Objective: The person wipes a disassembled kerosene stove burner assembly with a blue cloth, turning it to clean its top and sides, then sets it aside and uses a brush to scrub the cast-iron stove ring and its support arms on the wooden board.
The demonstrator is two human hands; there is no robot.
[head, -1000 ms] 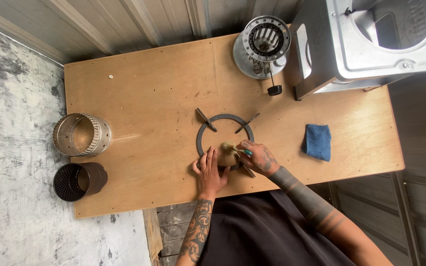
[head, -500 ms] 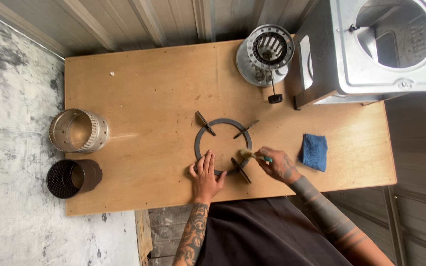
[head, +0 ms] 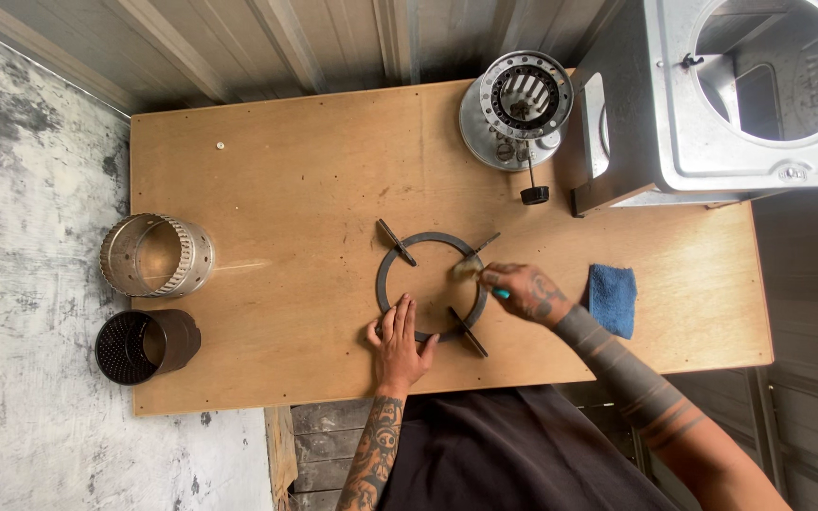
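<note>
The dark metal burner ring [head: 431, 287] with its four prongs lies flat mid-bench [head: 286, 170]. Left hand [head: 400, 341] is at the ring's 7 o'clock, palm down, fingers spread flat over the rim, gripping nothing. Right hand [head: 521, 290] comes in from 3 o'clock, fingers pinched around a small brush [head: 471, 270] touching the ring's right side.

Blue cloth [head: 612, 299], 2 metal cylinders [head: 155, 255] [head: 146, 345], round burner [head: 519, 106], grey stove body [head: 731, 95].
</note>
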